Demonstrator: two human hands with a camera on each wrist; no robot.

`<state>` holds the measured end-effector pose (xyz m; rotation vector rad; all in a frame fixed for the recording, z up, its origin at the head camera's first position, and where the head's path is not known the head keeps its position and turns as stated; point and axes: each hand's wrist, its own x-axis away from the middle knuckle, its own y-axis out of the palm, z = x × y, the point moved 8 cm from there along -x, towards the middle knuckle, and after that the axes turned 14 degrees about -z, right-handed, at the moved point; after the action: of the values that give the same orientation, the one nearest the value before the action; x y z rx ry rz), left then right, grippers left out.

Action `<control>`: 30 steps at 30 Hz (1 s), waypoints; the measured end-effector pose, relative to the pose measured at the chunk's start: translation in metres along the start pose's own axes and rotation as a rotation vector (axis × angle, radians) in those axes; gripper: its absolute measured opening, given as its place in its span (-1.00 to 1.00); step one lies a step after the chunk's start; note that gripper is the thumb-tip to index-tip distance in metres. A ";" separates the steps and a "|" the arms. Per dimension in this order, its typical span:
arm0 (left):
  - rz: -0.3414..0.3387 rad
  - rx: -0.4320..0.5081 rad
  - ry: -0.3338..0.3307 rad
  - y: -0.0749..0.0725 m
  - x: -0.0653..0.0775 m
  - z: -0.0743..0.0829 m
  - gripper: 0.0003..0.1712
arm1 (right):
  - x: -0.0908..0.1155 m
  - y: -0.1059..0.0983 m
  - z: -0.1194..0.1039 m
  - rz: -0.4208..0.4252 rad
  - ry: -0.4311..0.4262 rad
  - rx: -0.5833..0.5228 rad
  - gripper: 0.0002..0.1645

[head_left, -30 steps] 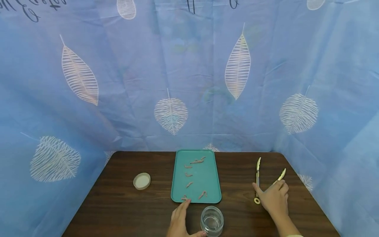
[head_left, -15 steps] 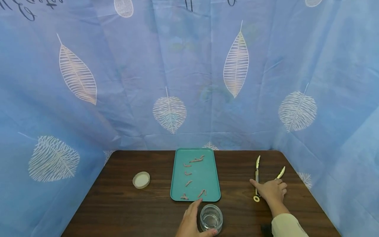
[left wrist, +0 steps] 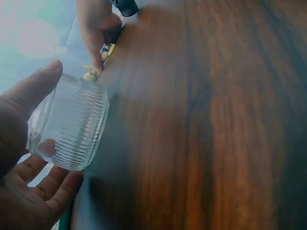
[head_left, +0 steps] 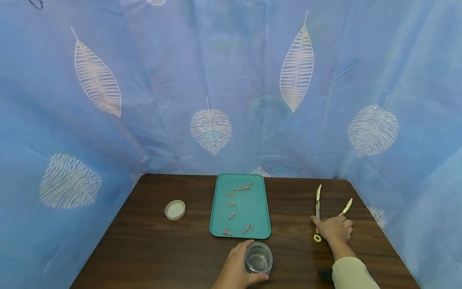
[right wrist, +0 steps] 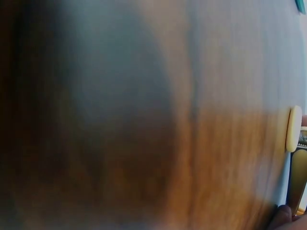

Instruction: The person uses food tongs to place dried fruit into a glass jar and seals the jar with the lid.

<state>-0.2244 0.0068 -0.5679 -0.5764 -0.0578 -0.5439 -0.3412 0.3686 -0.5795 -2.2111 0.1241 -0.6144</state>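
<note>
A clear glass jar (head_left: pixel 259 259) with a ribbed wall stands near the front of the table. My left hand (head_left: pixel 236 265) curls around its left side, thumb at the front and fingers behind; the left wrist view has the jar (left wrist: pixel 72 122) between thumb and fingers. On the right, my right hand (head_left: pixel 335 230) grips a pair of spread tongs (head_left: pixel 318 208), thumb on one arm and fingers over the other. The palm hides part of the tongs. Only part of their yellowish handle (right wrist: pixel 298 177) appears in the right wrist view, beside the fingertips.
A teal tray (head_left: pixel 256 210) lies behind the jar, with several small pinkish worm-like strips (head_left: pixel 243 187) spread over it. To the left is a round pale lid (head_left: pixel 175 210). A blue curtain (head_left: pixel 234 80) with leaf prints hangs around the dark wooden table (head_left: pixel 151 249).
My left hand has moved right and closed around the jar. My right hand has settled lower over the tongs. The head view has tilted slightly.
</note>
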 end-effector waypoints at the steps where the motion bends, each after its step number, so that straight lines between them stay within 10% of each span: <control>1: 0.004 0.005 -0.010 0.000 -0.001 -0.001 0.11 | 0.002 -0.001 -0.001 0.003 -0.007 0.003 0.35; 30: 0.122 0.021 -0.002 -0.009 0.004 -0.001 0.06 | 0.005 -0.011 0.007 0.056 -0.137 -0.099 0.04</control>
<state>-0.2254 -0.0019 -0.5632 -0.5565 -0.0296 -0.4235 -0.3347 0.3787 -0.5729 -2.3294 0.1473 -0.4329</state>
